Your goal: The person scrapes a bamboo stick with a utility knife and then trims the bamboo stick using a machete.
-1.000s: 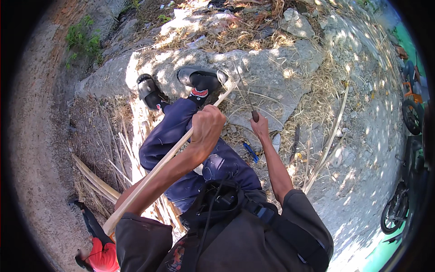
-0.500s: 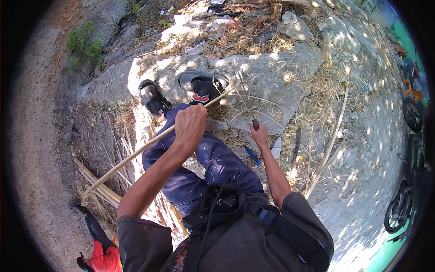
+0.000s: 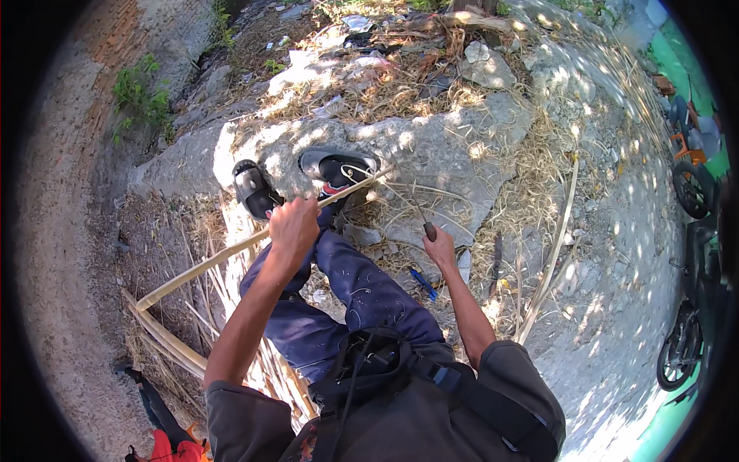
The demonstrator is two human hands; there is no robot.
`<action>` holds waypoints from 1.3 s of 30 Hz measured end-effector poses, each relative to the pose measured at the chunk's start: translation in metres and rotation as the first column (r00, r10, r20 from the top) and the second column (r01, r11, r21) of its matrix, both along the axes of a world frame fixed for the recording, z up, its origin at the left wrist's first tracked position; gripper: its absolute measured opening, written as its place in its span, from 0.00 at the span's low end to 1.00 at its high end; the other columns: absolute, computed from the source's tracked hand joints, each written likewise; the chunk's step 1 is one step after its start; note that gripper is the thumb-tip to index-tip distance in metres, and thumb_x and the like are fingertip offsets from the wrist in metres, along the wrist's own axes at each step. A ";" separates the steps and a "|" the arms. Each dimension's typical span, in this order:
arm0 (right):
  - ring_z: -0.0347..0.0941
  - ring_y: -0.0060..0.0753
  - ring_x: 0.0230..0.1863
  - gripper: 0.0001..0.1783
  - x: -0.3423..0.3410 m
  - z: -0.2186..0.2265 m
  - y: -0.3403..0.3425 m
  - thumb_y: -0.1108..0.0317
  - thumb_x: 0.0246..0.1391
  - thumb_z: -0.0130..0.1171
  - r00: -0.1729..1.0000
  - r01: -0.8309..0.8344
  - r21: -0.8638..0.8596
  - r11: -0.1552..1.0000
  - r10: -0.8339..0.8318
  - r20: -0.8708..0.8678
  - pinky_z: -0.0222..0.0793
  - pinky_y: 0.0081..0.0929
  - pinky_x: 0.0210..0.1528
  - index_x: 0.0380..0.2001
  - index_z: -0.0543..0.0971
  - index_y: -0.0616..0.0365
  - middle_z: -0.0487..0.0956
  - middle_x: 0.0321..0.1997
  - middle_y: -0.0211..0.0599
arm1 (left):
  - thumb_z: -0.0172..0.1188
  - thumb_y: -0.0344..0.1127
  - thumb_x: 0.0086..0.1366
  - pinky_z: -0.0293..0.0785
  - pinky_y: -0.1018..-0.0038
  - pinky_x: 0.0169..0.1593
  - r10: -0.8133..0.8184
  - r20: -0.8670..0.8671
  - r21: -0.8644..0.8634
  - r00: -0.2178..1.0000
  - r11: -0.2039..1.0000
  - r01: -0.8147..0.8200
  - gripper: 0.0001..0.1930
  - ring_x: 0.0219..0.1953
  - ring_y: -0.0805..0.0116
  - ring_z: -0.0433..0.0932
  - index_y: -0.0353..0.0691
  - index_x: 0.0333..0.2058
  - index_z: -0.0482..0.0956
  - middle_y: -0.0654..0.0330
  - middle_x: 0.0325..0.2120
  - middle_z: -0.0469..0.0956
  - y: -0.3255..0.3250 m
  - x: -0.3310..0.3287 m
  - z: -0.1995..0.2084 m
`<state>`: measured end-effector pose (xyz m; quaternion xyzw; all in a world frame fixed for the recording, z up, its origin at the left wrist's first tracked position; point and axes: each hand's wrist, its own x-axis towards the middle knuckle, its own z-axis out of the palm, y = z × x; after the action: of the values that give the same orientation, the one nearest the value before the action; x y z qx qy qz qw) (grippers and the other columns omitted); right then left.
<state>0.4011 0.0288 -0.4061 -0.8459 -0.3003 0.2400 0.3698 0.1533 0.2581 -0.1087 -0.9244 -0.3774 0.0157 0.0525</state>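
Note:
A long pale wooden strip, like bamboo or rattan (image 3: 204,268), runs slantwise from the lower left up to my shoes. My left hand (image 3: 295,229) is closed round it, partway along. In my right hand (image 3: 441,249) is a knife (image 3: 430,230) with a dark handle and a thin blade, gripped in a closed fist. The blade leans up and left toward the strip's far end; whether it touches the strip is too fine to tell. That end lies over my right shoe (image 3: 331,163), beside thin curled shavings.
A stone slab (image 3: 454,138) and scattered dry shavings (image 3: 531,185) lie ahead. Split strips (image 3: 281,362) are heaped beside my left leg. A small blue object (image 3: 423,284) lies near my right knee. A person in red (image 3: 173,448) is at lower left, a motorcycle (image 3: 681,346) far right.
My left hand has moved left and a little down along with the strip. The knife blade has tipped leftward, closer to the strip's far end.

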 end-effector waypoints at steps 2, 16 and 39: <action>0.84 0.63 0.36 0.17 -0.006 0.003 -0.002 0.59 0.54 0.65 1.000 0.011 -0.011 1.000 -0.011 -0.013 0.75 0.51 0.39 0.40 0.83 0.62 0.83 0.31 0.61 | 0.66 0.43 0.69 0.80 0.55 0.35 0.053 -0.056 -0.069 0.997 0.996 -0.057 0.11 0.32 0.48 0.88 0.42 0.35 0.85 0.52 0.27 0.85 -0.008 -0.001 0.010; 0.77 0.40 0.27 0.24 -0.020 0.018 -0.093 0.49 0.61 0.70 0.972 0.234 0.078 0.969 -0.231 -0.054 0.72 0.42 0.37 0.32 0.81 0.63 0.79 0.23 0.40 | 0.56 0.47 0.82 0.44 0.80 0.20 0.782 0.268 -0.950 0.563 0.116 0.291 0.16 0.17 0.88 0.51 0.40 0.40 0.81 0.77 0.17 0.58 -0.046 -0.187 0.076; 0.63 0.15 0.18 0.19 -0.086 0.290 -0.081 0.52 0.76 0.53 0.915 0.062 0.681 0.729 0.231 -0.331 0.56 0.18 0.16 0.42 0.74 0.60 0.70 0.23 0.27 | 0.62 0.34 0.78 0.74 0.79 0.37 0.704 0.594 -0.803 0.389 0.549 0.234 0.11 0.32 0.84 0.76 0.33 0.51 0.79 0.69 0.30 0.79 -0.205 -0.219 0.096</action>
<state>0.3153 -0.0521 -0.1164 -0.5709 -0.3251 0.2953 0.6936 -0.0658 0.0528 -0.0131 -0.6203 -0.4409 -0.2993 -0.5756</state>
